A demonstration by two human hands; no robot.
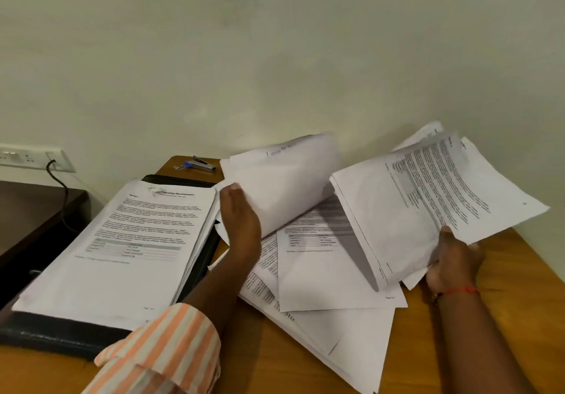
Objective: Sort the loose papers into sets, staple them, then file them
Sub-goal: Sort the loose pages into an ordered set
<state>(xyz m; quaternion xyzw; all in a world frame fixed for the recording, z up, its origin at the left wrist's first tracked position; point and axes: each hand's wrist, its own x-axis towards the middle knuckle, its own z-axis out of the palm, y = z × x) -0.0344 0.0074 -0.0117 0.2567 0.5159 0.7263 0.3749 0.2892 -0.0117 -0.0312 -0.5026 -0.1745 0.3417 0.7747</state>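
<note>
Papers (324, 259) lie loose and overlapping on the wooden desk (504, 271); the right hand (455, 262) grips a bundle (412, 210) tilted up, probably to read its headings; the left hand (241, 225), fingers straight, props back a curled sheet (284, 179) to bare the pages beneath; a neat stack (128, 240) rests on the black folder (46, 332); the stapler (201, 165) waits by the pale wall (275, 57).

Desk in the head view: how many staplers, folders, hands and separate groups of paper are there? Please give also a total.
Stapler: 1
Black folder: 1
Hands: 2 (left hand, right hand)
Paper groups: 4 (stack on the folder, curled sheets at the left hand, bundle in the right hand, loose pile between them)
Total: 8
</note>
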